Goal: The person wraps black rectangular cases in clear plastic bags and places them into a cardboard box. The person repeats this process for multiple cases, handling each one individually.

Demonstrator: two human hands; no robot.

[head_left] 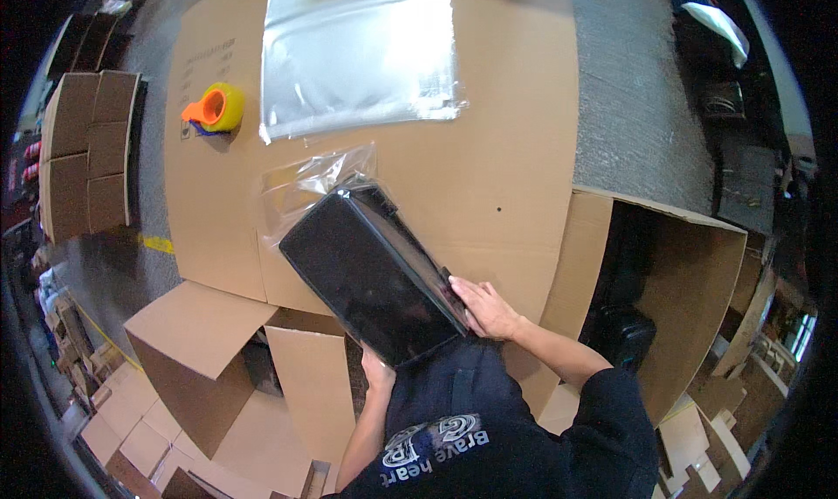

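Observation:
A glossy black box-shaped case (367, 276) lies at a slant in front of me, its near end close to my body. A clear plastic bag (327, 174) covers its far end and sticks out loosely beyond it. My left hand (377, 370) grips the near left corner, with its fingertips partly hidden by the case. Against the near right side presses my right hand (485, 309), fingers close together along the edge. Farther off, a stack of flat clear plastic bags (358, 62) lies on the cardboard-covered surface (515, 123).
A yellow tape roll on an orange dispenser (218, 108) sits at the far left. Open cardboard boxes stand on the near left (196, 351) and on the right (690, 298), the right one holding black cases (624, 333). Stacked cartons (92, 150) are beyond the left side.

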